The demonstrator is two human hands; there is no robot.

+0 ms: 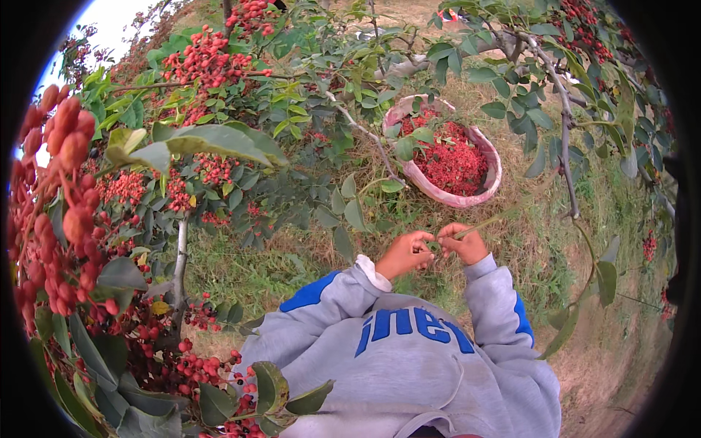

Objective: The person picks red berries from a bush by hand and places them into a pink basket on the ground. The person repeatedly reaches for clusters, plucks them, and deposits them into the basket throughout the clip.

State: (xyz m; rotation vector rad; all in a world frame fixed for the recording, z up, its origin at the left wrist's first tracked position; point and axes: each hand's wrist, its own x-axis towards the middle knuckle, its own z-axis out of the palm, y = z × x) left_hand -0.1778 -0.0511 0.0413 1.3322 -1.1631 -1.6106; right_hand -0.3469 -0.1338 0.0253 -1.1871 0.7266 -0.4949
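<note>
Both hands meet in front of my chest, their fingertips close together. My right hand [464,243] pinches the end of a thin green stem [506,211], which slants up to the right towards a branch. My left hand [405,253] is at its left, thumb and forefinger drawn together and the other fingers curled. Whatever may lie between those fingertips is too small to make out. Beyond the hands stands a pink-and-white container [495,164], well filled with red berry clusters [449,159]. A few green leaves hang across its left side.
Large red berry clusters [65,219] hang very near at the left. More berries [205,60] grow on the upper left branches. A bare branch [564,120] reaches down at the right. A pale stem [181,268] rises at the left. Grass [263,263] covers the ground.
</note>
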